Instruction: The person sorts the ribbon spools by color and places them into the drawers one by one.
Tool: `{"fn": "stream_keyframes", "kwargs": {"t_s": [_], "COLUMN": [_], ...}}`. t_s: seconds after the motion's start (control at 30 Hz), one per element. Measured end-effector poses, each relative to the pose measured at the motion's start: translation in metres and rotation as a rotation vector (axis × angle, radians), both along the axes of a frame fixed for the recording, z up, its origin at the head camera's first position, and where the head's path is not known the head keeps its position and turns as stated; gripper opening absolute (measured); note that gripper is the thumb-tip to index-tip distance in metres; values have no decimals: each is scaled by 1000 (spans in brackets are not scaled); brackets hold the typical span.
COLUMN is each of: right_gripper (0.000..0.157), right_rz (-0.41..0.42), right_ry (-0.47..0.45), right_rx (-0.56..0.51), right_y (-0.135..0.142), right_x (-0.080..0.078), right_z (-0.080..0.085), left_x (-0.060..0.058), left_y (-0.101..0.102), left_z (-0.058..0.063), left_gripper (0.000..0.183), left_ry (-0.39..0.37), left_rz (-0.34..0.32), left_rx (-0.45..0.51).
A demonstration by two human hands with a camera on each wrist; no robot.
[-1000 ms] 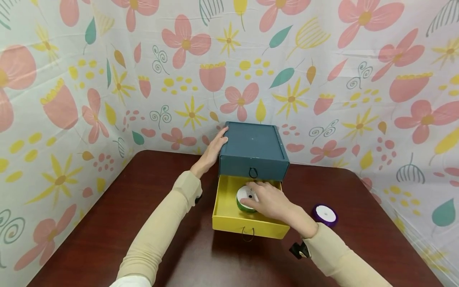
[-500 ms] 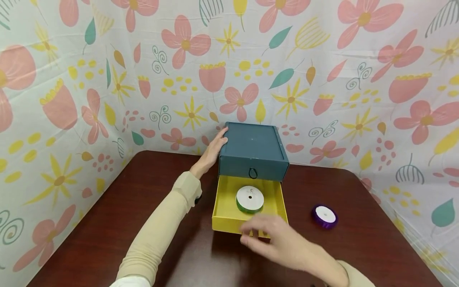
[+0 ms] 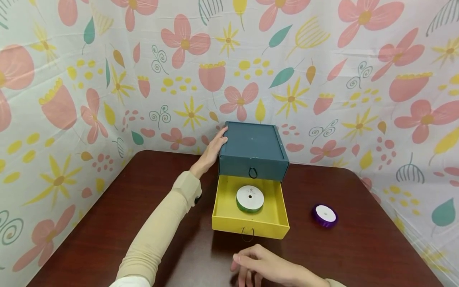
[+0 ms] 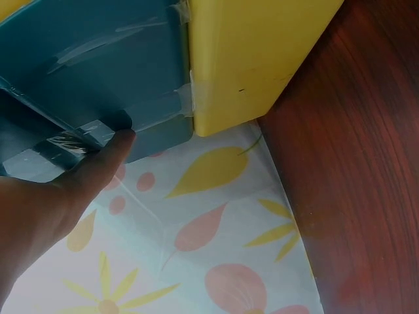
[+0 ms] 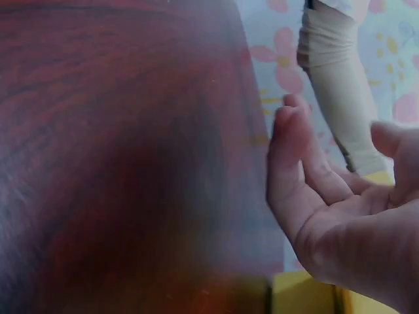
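Observation:
My left hand (image 3: 208, 154) rests against the left side of a dark blue drawer box (image 3: 252, 139), its fingers stretched along the upper edge. The left wrist view shows a fingertip on the blue side wall (image 4: 98, 72), next to a yellow part (image 4: 242, 59). Below the blue front, a yellow drawer (image 3: 251, 227) is pulled out. A spool of green ribbon (image 3: 244, 195) with a white face lies flat in it. My right hand (image 3: 265, 265) hovers in front of the drawer, fingers loosely bent; its palm (image 5: 347, 229) holds nothing in the right wrist view.
A spool of purple ribbon (image 3: 324, 214) lies on the dark red wooden table (image 3: 172, 247), right of the drawer. Thin cord loops serve as pulls on both drawer fronts. A flowered cloth (image 3: 143, 59) hangs behind and along the sides.
My right hand has left the green ribbon spool, moving back toward me past the drawer front. The spool stays in the drawer. My left hand has not moved.

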State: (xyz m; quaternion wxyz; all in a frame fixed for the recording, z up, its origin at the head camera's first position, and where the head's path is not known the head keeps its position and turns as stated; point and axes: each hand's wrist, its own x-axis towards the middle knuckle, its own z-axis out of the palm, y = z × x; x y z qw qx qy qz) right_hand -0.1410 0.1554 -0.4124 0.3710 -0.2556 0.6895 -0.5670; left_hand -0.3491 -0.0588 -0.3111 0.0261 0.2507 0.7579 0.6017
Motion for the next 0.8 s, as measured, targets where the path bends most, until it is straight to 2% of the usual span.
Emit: {"fn": "stream_keyframes", "kwargs": {"t_s": [0.1, 0.2, 0.3, 0.43, 0.63, 0.8], "right_gripper": [54, 52, 44, 37, 35, 34], "right_rz": [-87, -146, -188, -240, -319, -353], "right_ry": [-163, -274, -333, -342, -336, -326], "right_rx": [-72, -161, -237, -290, -305, -298], "right_y": [-4, -8, -9, -11, -9, -8], "right_x": [-2, -4, -6, -6, -8, -8], "right_z": [-2, -1, 1, 1, -1, -1], "left_x": [0, -1, -13, -23, -4, 1], "left_y": [0, 1, 3, 4, 1, 0], "left_z": [0, 0, -11, -22, -4, -1], "left_gripper": [57, 58, 58, 58, 58, 57], "left_ry": [3, -1, 20, 35, 20, 35], "left_rz": [0, 2, 21, 25, -20, -14], "left_rx": [3, 4, 5, 19, 13, -5]}}
